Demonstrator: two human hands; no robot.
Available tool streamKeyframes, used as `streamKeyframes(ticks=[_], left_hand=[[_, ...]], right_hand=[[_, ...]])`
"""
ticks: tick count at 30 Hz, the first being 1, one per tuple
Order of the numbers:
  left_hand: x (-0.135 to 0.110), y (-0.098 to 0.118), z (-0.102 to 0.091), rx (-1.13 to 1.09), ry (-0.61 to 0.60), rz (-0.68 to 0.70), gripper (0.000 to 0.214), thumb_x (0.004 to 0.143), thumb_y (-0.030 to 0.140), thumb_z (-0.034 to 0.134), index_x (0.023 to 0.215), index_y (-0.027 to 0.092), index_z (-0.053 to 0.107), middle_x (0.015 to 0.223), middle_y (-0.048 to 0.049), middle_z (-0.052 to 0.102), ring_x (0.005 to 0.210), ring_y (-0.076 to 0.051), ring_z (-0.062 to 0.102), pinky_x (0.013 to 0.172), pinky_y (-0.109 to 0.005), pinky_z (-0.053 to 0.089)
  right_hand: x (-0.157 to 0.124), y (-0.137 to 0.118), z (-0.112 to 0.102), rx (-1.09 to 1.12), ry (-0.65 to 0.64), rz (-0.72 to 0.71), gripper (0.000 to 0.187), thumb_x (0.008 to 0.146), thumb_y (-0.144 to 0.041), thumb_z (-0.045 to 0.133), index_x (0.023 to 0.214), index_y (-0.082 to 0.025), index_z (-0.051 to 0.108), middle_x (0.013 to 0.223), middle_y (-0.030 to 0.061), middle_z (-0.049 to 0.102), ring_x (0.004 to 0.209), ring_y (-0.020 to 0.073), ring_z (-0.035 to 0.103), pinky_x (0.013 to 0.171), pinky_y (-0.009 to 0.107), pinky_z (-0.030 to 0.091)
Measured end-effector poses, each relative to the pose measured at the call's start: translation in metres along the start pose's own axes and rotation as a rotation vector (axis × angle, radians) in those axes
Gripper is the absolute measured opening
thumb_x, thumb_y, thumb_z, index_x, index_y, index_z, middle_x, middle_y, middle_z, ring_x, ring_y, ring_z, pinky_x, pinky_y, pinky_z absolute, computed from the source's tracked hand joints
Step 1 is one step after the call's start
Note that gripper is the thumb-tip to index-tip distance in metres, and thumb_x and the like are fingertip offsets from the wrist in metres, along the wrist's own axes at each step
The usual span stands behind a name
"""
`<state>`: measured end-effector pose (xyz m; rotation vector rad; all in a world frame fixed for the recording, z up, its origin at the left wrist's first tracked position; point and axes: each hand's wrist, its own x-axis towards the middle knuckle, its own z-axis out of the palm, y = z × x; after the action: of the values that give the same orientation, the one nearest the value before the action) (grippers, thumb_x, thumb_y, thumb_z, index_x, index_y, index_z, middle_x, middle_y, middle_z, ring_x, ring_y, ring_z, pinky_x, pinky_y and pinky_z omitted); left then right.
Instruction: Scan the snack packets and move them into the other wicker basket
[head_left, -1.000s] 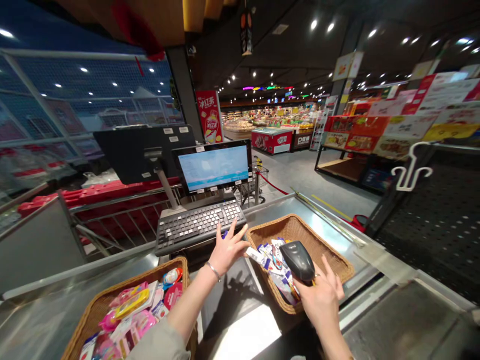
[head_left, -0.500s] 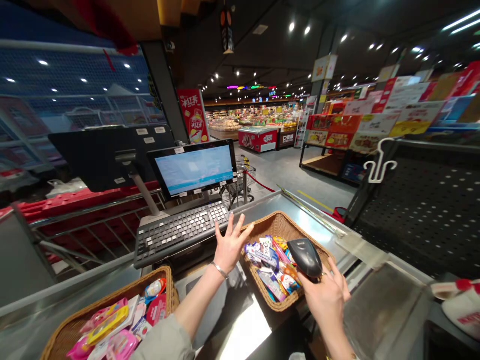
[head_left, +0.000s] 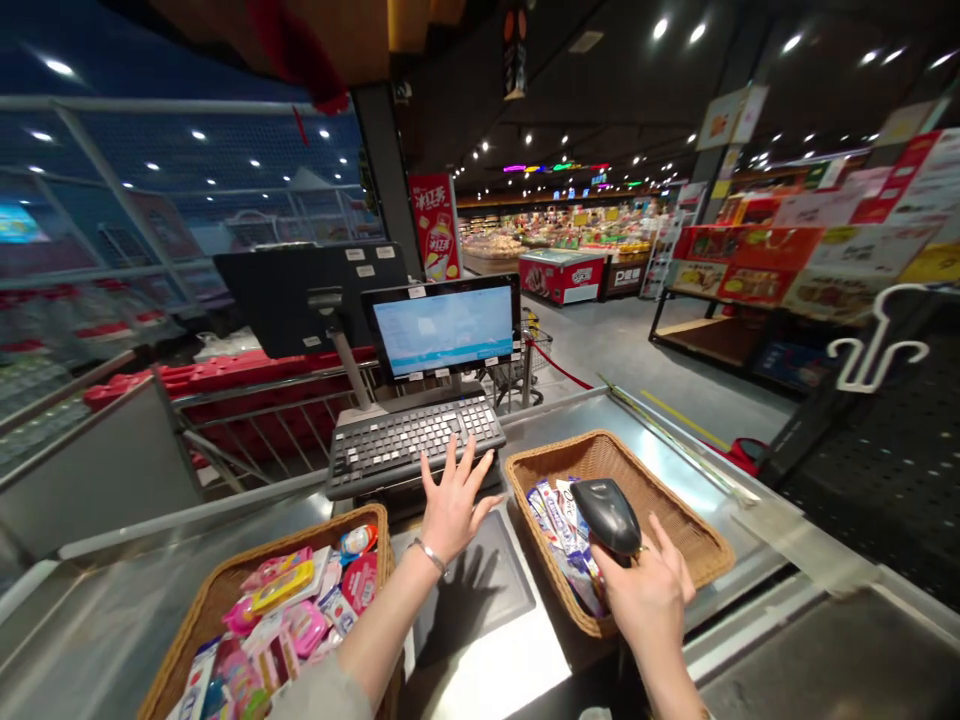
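My left hand (head_left: 452, 510) is open with its fingers spread, over the front edge of the black keyboard (head_left: 420, 440) near its right end. Whether the fingertips touch keys I cannot tell. A black barcode scanner (head_left: 607, 515) is gripped in my right hand (head_left: 645, 580), its head above the right wicker basket (head_left: 660, 490). Wrapped snack packets (head_left: 559, 520) lie in that basket's left part, partly hidden by the scanner. The left wicker basket (head_left: 206, 590) holds pink, yellow and white packaged goods (head_left: 289, 600), partly covered by my left forearm.
Behind the keyboard stands a lit monitor (head_left: 446, 325), with a second dark screen (head_left: 300, 300) turned away beside it. The metal counter (head_left: 660, 430) runs past the right basket. At right, a white hook (head_left: 874, 345) hangs on a black perforated panel.
The view has swung left. My left hand has shifted from beside the right basket to the keyboard's front. The scanner, still in my right hand, sits farther left over the basket.
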<state>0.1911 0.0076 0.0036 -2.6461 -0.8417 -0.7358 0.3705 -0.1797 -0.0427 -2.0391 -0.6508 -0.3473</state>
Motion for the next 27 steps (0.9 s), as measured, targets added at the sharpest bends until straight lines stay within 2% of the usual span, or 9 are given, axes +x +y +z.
streamKeyframes(ticks=[4,7,16,22,27], left_hand=[[-0.02,-0.015,-0.009,0.031,-0.002,-0.056,0.062,0.093,0.046,0.05,0.149,0.029,0.032,0.159,-0.0076,0.025,0.149,-0.034,0.012,0.114,-0.07,0.004],[-0.034,-0.025,-0.015,0.046,-0.004,-0.106,0.062,0.092,0.045,0.05,0.149,0.029,0.032,0.159,-0.008,0.025,0.149,-0.034,0.012,0.114,-0.069,0.005],[-0.072,-0.048,-0.034,0.076,-0.027,-0.205,0.061,0.093,0.044,0.05,0.149,0.029,0.032,0.159,-0.0087,0.026,0.149,-0.034,0.011,0.113,-0.071,0.009],[-0.107,-0.063,-0.045,0.103,-0.059,-0.296,0.061,0.093,0.044,0.05,0.149,0.027,0.033,0.158,-0.0112,0.027,0.149,-0.035,0.012,0.112,-0.072,0.01],[-0.14,-0.073,-0.052,0.124,-0.103,-0.406,0.06,0.091,0.043,0.053,0.147,0.027,0.037,0.157,-0.0131,0.03,0.148,-0.036,0.017,0.111,-0.073,0.011]], right_hand=[[-0.007,-0.015,0.01,0.023,-0.054,-0.027,0.052,0.072,-0.06,0.056,0.091,-0.015,0.072,0.12,0.0208,0.063,0.126,0.0333,0.047,0.106,0.05,0.03],[-0.013,-0.026,0.016,0.061,-0.081,-0.069,0.048,0.073,-0.059,0.055,0.089,-0.017,0.073,0.118,0.0185,0.064,0.126,0.0333,0.048,0.107,0.052,0.03],[-0.036,-0.045,0.036,0.121,-0.162,-0.107,0.043,0.068,-0.052,0.06,0.092,-0.02,0.073,0.134,0.0162,0.056,0.121,0.033,0.05,0.107,0.054,0.03],[-0.048,-0.061,0.043,0.138,-0.303,-0.192,0.035,0.068,-0.049,0.06,0.085,-0.021,0.074,0.119,0.0139,0.066,0.124,0.0349,0.047,0.108,0.054,0.028],[-0.061,-0.079,0.048,0.165,-0.404,-0.284,0.037,0.073,-0.049,0.058,0.093,-0.021,0.073,0.116,0.0137,0.067,0.128,0.0342,0.045,0.109,0.053,0.028]])
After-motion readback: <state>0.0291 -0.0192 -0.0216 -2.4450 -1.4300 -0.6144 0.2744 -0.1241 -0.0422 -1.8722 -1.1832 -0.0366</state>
